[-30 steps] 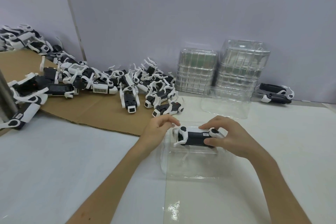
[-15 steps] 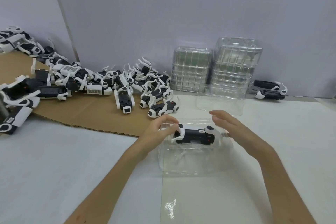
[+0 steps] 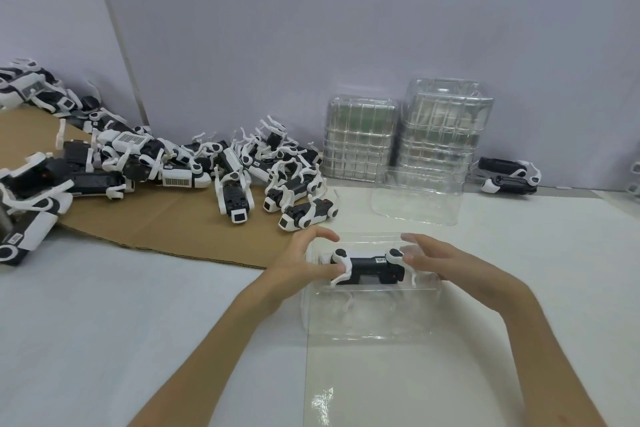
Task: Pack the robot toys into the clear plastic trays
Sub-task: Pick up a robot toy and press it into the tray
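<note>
A black-and-white robot toy (image 3: 370,266) lies on its side in the clear plastic tray (image 3: 367,319) in the middle of the white table. My left hand (image 3: 304,262) curls round the toy's left end, thumb in front by its white leg and index finger arched over the back. My right hand (image 3: 446,262) is at the toy's right end with fingers nearly straight, the fingertips touching its white leg and the tray's rim. A pile of robot toys (image 3: 242,170) lies on brown cardboard (image 3: 156,222) to the left.
Two stacks of clear trays (image 3: 446,128) stand against the back wall, with one loose tray (image 3: 415,199) in front of them. Another robot toy (image 3: 509,175) lies at the back right. A clear plastic flap (image 3: 381,388) stretches from the tray toward me.
My right hand has let go of the toy and its fingers have straightened. The toy has settled lower into the tray. My left hand stays on its left end.
</note>
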A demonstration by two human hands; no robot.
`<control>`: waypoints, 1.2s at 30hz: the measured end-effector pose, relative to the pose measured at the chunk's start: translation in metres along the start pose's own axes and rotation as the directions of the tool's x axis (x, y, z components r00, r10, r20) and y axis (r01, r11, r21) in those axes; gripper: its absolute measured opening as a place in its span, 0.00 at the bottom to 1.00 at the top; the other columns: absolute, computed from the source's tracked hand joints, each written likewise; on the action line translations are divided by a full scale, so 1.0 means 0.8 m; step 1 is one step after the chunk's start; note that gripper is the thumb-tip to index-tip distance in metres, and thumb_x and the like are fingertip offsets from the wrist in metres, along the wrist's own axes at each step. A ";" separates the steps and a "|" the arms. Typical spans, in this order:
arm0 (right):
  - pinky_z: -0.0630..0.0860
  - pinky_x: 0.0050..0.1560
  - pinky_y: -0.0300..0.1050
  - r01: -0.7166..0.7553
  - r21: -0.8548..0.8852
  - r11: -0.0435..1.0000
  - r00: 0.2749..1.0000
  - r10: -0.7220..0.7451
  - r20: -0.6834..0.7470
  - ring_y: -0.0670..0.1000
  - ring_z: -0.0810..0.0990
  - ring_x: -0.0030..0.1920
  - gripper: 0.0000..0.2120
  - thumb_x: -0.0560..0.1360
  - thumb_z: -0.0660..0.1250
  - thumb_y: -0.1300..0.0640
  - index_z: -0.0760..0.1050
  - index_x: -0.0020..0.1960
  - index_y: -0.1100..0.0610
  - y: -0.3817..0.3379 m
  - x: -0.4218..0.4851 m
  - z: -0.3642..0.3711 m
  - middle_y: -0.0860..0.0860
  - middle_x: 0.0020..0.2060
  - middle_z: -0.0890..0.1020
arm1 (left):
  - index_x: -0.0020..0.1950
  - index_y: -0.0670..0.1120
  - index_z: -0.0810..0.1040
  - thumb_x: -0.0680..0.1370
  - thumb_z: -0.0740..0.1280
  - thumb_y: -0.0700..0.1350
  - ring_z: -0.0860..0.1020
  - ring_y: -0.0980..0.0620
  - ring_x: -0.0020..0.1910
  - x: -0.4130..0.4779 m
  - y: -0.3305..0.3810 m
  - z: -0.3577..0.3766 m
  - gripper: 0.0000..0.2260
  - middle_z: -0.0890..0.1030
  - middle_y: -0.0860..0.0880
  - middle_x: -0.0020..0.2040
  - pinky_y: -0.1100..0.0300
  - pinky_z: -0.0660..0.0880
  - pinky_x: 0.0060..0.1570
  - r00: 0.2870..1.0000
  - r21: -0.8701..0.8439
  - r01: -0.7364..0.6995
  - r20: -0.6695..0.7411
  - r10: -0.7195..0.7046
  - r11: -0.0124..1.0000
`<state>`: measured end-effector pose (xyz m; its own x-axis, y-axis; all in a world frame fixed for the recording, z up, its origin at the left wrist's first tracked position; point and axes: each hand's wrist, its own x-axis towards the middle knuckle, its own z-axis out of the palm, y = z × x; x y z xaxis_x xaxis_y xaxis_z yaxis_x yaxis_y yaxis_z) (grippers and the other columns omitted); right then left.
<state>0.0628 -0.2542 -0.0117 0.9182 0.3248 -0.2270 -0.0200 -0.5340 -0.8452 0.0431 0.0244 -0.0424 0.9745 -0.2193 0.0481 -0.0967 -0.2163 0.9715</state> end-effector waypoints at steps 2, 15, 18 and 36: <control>0.70 0.52 0.34 -0.001 0.004 1.000 1.000 0.001 -0.013 0.35 0.72 0.62 0.29 0.74 0.68 0.40 0.66 0.73 0.41 -0.002 0.000 0.001 0.41 0.68 0.73 | 0.55 0.61 0.77 0.68 0.78 0.51 0.65 0.75 0.62 0.001 0.000 0.001 0.19 0.70 0.60 0.67 0.68 0.63 0.53 0.999 -0.005 0.009 -0.032 -0.009 1.000; 0.73 0.55 0.42 -0.020 0.056 0.998 0.988 0.029 -0.153 0.42 0.76 0.57 0.19 0.81 0.64 0.49 0.69 0.70 0.46 -0.009 0.011 0.013 0.41 0.57 0.77 | 0.58 0.59 0.74 0.68 0.79 0.54 0.65 0.56 0.69 0.000 0.006 0.008 0.23 0.69 0.57 0.68 0.59 0.63 0.57 0.992 -0.102 0.073 -0.097 -0.083 0.992; 0.72 0.57 0.46 -0.024 0.016 1.000 0.966 0.027 -0.259 0.49 0.77 0.59 0.20 0.80 0.66 0.47 0.70 0.71 0.46 -0.010 0.016 0.021 0.46 0.60 0.78 | 0.58 0.60 0.73 0.69 0.80 0.48 0.64 0.56 0.67 0.003 0.005 0.011 0.23 0.67 0.55 0.69 0.63 0.65 0.52 0.980 -0.063 0.088 -0.175 -0.098 0.994; 0.71 0.60 0.52 0.170 -0.579 0.798 0.771 -0.473 -0.426 0.46 0.78 0.53 0.09 0.78 0.65 0.57 0.83 0.46 0.48 -0.038 0.017 0.076 0.38 0.46 0.83 | 0.48 0.56 0.78 0.78 0.70 0.48 0.77 0.59 0.50 0.005 0.004 0.024 0.02 0.76 0.56 0.54 0.70 0.69 0.45 0.850 0.041 -0.118 -0.512 0.122 0.992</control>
<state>0.0519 -0.1862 -0.0188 0.8861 0.1708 0.4308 0.3689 -0.8227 -0.4326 0.0430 0.0049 -0.0433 0.9205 0.2741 0.2785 -0.2192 -0.2280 0.9487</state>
